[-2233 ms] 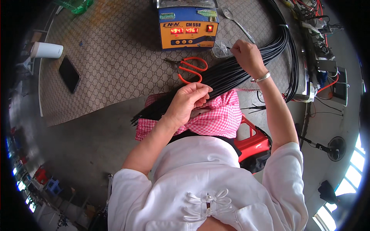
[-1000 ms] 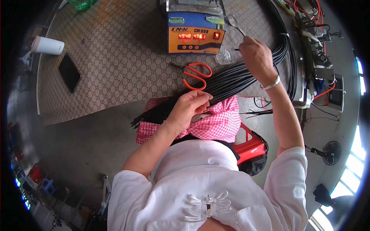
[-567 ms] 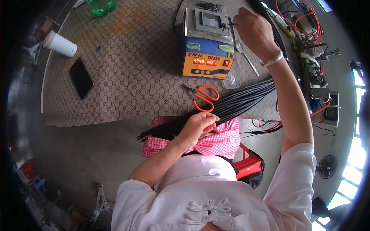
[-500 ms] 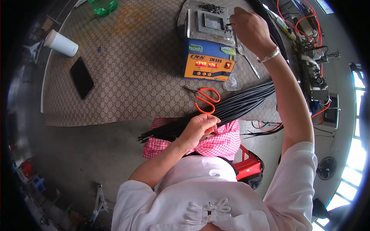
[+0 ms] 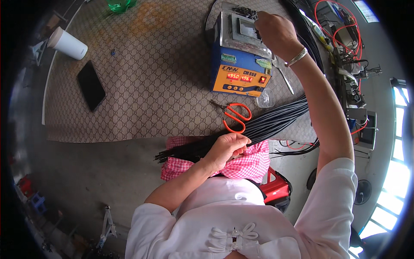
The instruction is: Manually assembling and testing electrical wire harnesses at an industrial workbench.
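Nearest, the left hand [image 5: 227, 149] is closed around a bundle of long thin black cables [image 5: 263, 125] that lies across a pink checked cloth [image 5: 241, 166] on the person's lap, over a red plastic stool [image 5: 278, 190]. Just beyond, orange-handled scissors [image 5: 236, 117] rest on the brown patterned worktop [image 5: 146, 77], touching the bundle. Farther off stands a blue and orange box-shaped machine with a red digital display [image 5: 239, 75]; the right hand [image 5: 276, 32], fingers pinched on something small, reaches over its metal top. Well to the left lie a black phone [image 5: 91, 91] and a white paper cup [image 5: 67, 44].
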A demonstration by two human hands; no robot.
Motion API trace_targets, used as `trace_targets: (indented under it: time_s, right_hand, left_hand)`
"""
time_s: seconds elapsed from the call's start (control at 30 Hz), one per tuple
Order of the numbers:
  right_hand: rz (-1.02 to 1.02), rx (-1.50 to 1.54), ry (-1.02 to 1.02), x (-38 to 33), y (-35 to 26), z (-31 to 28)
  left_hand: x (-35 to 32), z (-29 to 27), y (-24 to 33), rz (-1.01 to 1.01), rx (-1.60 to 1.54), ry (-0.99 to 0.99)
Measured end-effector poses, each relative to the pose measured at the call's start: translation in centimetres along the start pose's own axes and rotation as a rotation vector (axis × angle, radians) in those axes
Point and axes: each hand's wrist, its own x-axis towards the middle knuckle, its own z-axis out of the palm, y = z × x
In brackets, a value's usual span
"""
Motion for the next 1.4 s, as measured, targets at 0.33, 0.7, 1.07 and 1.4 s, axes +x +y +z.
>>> trace_targets:
  time_s: [0.33, 0.7, 1.07, 1.4]
  right_hand:
    - [-0.037, -0.109, -0.030, 0.5, -0.4, -0.3]
    - [0.097, 0.039, -0.060, 0.9, -0.8, -0.3]
    - [-0.002, 0.041, 0.012, 0.8, -0.2, -0.3]
    - [-0.037, -0.039, -0.036, 1.0, 0.0, 0.3]
  left_hand:
    - [-0.1, 0.0, 0.2, -0.007, -0.011, -0.007]
    - [-0.3, 0.0, 0.4, -0.003, -0.027, -0.014]
    - [0.0, -0.2, 0.1, -0.010, -0.036, -0.025]
    - [-0.2, -0.2, 0.3, -0.005, -0.027, -0.022]
